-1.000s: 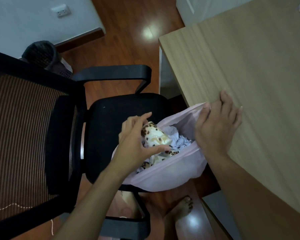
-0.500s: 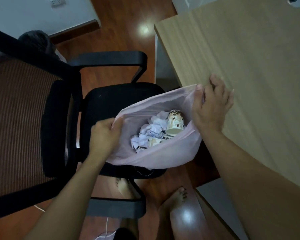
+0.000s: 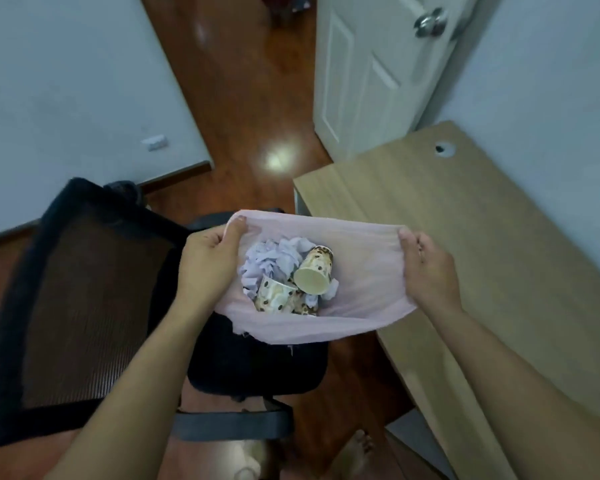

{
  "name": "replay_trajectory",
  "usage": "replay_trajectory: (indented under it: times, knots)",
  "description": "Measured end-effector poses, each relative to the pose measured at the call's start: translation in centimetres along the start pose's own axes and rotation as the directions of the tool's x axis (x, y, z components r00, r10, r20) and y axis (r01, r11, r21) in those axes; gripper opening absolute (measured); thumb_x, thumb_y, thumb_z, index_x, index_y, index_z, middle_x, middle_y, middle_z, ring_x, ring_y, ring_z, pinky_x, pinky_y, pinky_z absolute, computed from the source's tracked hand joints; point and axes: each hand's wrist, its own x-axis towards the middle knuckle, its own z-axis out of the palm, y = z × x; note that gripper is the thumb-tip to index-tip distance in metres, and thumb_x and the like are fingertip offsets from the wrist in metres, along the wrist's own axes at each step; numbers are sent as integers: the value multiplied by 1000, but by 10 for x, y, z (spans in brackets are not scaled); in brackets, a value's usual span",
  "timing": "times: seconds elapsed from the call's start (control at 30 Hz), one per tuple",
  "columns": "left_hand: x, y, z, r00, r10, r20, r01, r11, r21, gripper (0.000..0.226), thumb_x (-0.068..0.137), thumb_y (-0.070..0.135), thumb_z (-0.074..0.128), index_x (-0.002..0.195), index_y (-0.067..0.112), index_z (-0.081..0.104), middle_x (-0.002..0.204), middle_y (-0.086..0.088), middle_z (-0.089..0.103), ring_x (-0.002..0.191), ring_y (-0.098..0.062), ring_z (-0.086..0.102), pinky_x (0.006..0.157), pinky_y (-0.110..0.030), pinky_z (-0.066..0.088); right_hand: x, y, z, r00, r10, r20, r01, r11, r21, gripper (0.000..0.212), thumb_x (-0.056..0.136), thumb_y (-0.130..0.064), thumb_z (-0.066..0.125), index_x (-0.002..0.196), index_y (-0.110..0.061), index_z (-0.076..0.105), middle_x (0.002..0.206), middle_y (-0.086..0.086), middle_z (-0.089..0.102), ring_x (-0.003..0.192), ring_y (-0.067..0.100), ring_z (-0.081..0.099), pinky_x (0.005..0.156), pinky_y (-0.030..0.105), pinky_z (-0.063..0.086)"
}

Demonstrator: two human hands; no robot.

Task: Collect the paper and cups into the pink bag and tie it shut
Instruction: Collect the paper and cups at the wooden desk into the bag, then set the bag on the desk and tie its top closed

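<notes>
Two-handed, held the pink bag [image 3: 361,296] open in the air, over the seat of the black chair [image 3: 257,368] and just beside the desk [image 3: 465,220]. Pinched its left rim with the left hand [image 3: 208,261], thumb on top, fingers curled under. Pinched the right rim with the right hand [image 3: 430,271], fingers curled round gathered film. Carried spotted cups [image 3: 314,275] lying tipped on crumpled paper [image 3: 274,258] inside — white door [image 3: 368,64] beyond.
</notes>
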Motion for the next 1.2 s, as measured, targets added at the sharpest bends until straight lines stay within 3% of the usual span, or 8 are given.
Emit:
replay_trajectory:
  times: [0.17,0.27,0.5,0.6,0.7,0.83,0.97,1.2]
  knots:
    - [-7,68,35,996,29,90,-18,992,-126,48,98,52,69,89,7,82,66,-8,60,55,-15,46,54,-30,34,19,-35,-97,989,57,-138,-48,996,69,47,116,-41,54,78,-14,62,64,-6,60,59,5,53,53,16,38]
    - [-10,83,71,985,53,163,-35,993,-112,59,99,56,68,86,-1,75,66,-11,58,57,-18,48,56,-31,34,22,-39,-149,959,121,-256,-109,992,61,46,116,-39,52,86,-10,69,69,-4,63,69,25,58,64,35,38]
    - [-34,128,149,957,141,252,-144,990,-7,48,108,49,60,68,22,61,48,16,48,43,0,41,45,-19,31,12,-14,-225,856,327,-401,-280,944,174,41,115,-32,55,100,0,76,97,17,73,89,30,61,74,35,36]
    - [-37,136,168,908,139,395,-172,984,51,24,109,41,61,122,25,74,88,9,74,75,-6,70,68,-27,58,0,9,-238,813,457,-361,-387,887,250,35,106,-35,59,105,-5,78,97,14,76,93,36,71,82,43,56]
    - [-39,133,173,854,67,515,-100,994,37,45,108,19,65,152,16,57,104,-2,67,78,-13,71,68,-25,58,-23,34,-239,811,524,-261,-455,845,282,29,94,-18,66,119,-14,80,99,9,81,101,37,78,94,56,64]
    - [-41,126,143,786,60,615,-115,992,50,49,109,22,62,156,21,50,123,-5,71,90,-15,73,79,-29,60,-60,43,-236,796,568,-210,-477,801,362,55,88,-25,67,141,-15,71,127,10,79,116,32,76,107,53,60]
    - [-19,119,77,711,95,696,-243,963,117,39,109,34,61,148,30,59,125,8,74,107,-16,76,91,-32,64,-110,13,-224,779,550,-303,-451,826,339,42,103,-23,60,142,-12,71,138,7,74,124,25,70,100,33,49]
    - [46,75,-108,553,209,806,-627,742,238,29,110,47,57,136,43,70,124,23,73,111,2,69,97,-32,59,-190,-94,-105,804,503,-316,-372,841,393,29,94,-45,66,119,-33,75,118,0,78,114,27,75,106,55,60]
